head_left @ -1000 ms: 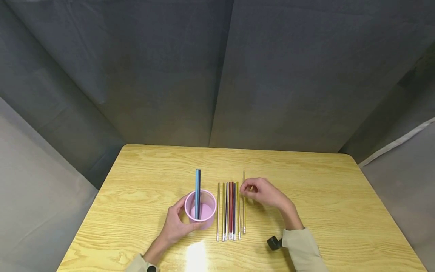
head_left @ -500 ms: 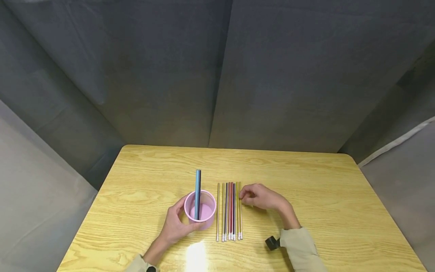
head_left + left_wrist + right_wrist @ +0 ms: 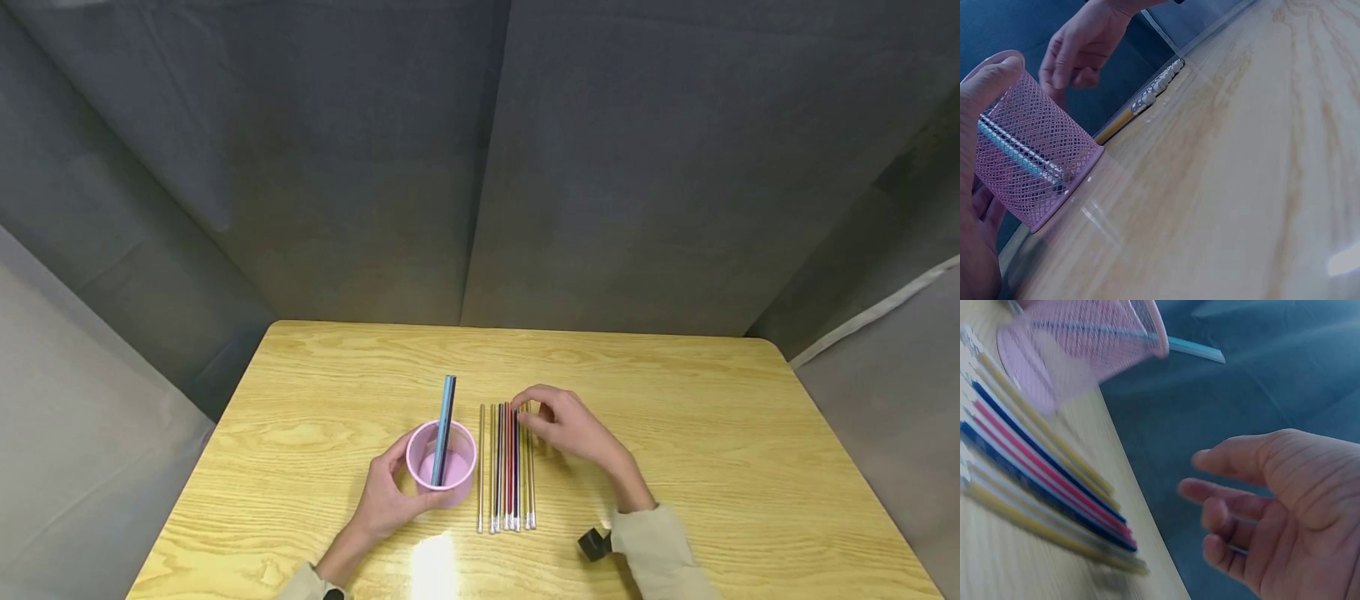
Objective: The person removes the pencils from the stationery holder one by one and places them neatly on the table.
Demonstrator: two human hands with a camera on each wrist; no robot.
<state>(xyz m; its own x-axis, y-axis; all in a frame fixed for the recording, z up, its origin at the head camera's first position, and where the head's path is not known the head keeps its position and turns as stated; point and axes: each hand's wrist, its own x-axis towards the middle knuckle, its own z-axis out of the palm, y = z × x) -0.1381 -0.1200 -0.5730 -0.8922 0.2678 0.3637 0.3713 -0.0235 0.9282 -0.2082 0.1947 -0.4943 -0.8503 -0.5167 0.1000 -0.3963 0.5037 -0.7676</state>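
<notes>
My left hand (image 3: pixel 392 493) grips the pink mesh pencil cup (image 3: pixel 1047 144), thumb at its rim and fingers around its far side. In the cup lean a light blue pencil (image 3: pixel 440 433) and a dark one, their upper ends above the rim. To the right of the cup lies a row of pencils (image 3: pixel 510 475), yellow, dark blue and red, side by side, with white erasers toward the person. Over the far ends of this row is my right hand (image 3: pixel 566 423). In the right wrist view its thumb and fingers are apart, with nothing between them.
The wooden table (image 3: pixel 750 467) carries the cup and the pencils. Dark grey cloth (image 3: pixel 360 167) stands behind its far edge, with lighter cloth at the sides. A black device (image 3: pixel 595 544) is on the right wrist.
My right hand slid a yellow pencil left against the row, let go of it, and moved left over the far ends. The pencils in the cup now lean further right.
</notes>
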